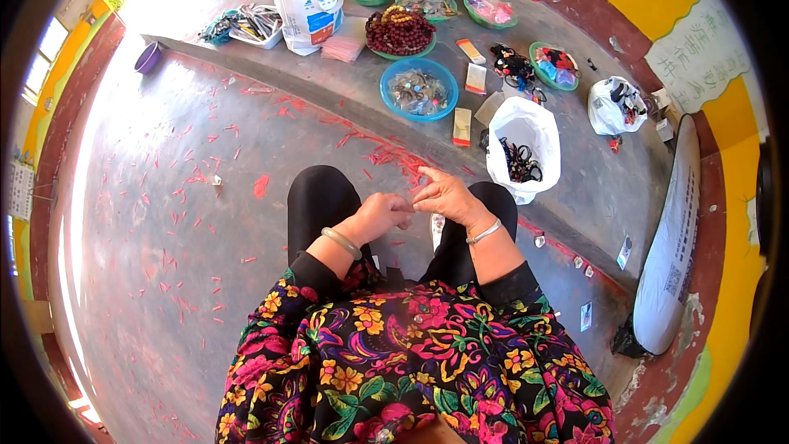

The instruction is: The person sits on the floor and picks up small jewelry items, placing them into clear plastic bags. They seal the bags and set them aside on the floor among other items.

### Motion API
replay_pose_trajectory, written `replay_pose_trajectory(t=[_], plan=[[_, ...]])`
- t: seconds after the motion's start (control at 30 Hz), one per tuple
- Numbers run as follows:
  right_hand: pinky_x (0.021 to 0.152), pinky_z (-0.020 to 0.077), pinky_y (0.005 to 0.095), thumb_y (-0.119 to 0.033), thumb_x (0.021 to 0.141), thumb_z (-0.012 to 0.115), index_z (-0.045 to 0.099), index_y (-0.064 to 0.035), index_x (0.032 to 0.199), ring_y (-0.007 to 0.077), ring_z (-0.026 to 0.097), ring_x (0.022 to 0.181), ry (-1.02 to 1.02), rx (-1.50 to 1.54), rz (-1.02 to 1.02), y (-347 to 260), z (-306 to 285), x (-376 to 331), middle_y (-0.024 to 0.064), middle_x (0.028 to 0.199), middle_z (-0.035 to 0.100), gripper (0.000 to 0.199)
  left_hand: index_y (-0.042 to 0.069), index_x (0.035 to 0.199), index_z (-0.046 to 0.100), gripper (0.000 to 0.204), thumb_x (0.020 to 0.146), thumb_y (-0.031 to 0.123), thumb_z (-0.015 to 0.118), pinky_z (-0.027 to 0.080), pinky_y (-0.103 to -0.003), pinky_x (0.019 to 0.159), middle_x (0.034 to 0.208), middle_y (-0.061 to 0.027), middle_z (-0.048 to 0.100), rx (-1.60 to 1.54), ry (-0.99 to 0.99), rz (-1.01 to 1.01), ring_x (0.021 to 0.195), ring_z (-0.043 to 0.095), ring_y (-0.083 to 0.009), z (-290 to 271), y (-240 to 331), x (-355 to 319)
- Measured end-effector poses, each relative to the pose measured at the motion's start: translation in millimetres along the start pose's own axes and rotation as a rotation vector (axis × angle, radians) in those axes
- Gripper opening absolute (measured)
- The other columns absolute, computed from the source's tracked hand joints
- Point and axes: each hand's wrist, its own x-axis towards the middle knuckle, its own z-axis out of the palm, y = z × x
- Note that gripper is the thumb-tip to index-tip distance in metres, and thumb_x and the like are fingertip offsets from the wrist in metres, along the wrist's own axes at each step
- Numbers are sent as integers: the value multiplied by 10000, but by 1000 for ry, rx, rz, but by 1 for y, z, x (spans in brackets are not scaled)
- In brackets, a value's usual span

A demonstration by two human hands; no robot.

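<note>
Surface: a grey concrete floor [164,222] strewn with red scraps [201,173], rising at a step [329,90] to a higher level bounded by red and yellow walls. The higher level carries a blue bowl [419,90], a bowl of dark red beads [400,33] and a white bag [523,148]. Both hands meet above the knees. Left hand [380,214]: grip curled shut, contents hidden. Right hand [446,195]: fingertips pressed together; any item pinched is too small to tell

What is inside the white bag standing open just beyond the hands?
The white bag holds a dark tangle of looped cords or bands. Only the top of the pile shows; the bag's walls hide whatever lies deeper.
</note>
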Motion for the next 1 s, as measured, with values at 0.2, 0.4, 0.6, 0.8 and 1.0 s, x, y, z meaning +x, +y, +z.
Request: replay_pose_trajectory(t=[0.2, 0.4, 0.6, 0.8, 1.0], plan=[[924, 393, 349, -111, 706, 718, 707, -47, 849, 268, 408, 1238, -9, 147, -13, 2, -4, 1, 234, 1269, 476, 157, -39, 997, 615, 167, 854, 25, 557, 531, -270, 696, 844, -110, 655, -153, 27, -54, 751, 644, -176, -1, -7, 2], [917, 401, 353, -107, 718, 701, 706, -72, 849, 292, 411, 1234, 192, 6, -87, 11, 1, 3, 238, 1233, 493, 136, -27, 1047, 610, 245, 841, 105, 597, 517, -286, 721, 898, -132, 660, -70, 106, -84, 821, 649, -190, -6, -5, 3], [857, 446, 383, -97, 728, 647, 663, -69, 819, 352, 544, 1040, 346, -533, -321, 5, 21, 3, 236, 1189, 515, 97, 17, 1044, 630, 392, 809, 331, 625, 487, -323, 752, 934, -142, 663, 342, 466, 188, 864, 643, -247, -1, 16, -5], [641, 475, 395, -147, 769, 560, 619, -116, 740, 268, 622, 730, 164, -1011, -278, -4, 37, 0, 88, 817, 625, 73, 21, 961, 659, 293, 799, 257, 598, 491, -327, 714, 853, -140, 667, 344, 403, 50, 793, 645, -238, 2, 4, 1], [551, 467, 363, -132, 732, 532, 601, -133, 697, 239, 620, 620, -46, -1189, -408, 5, 44, 0, 46, 623, 603, 77, 30, 911, 674, 225, 744, 147, 579, 497, -324, 684, 791, -145, 665, 272, 321, -58, 730, 642, -210, 2, -6, 6]])
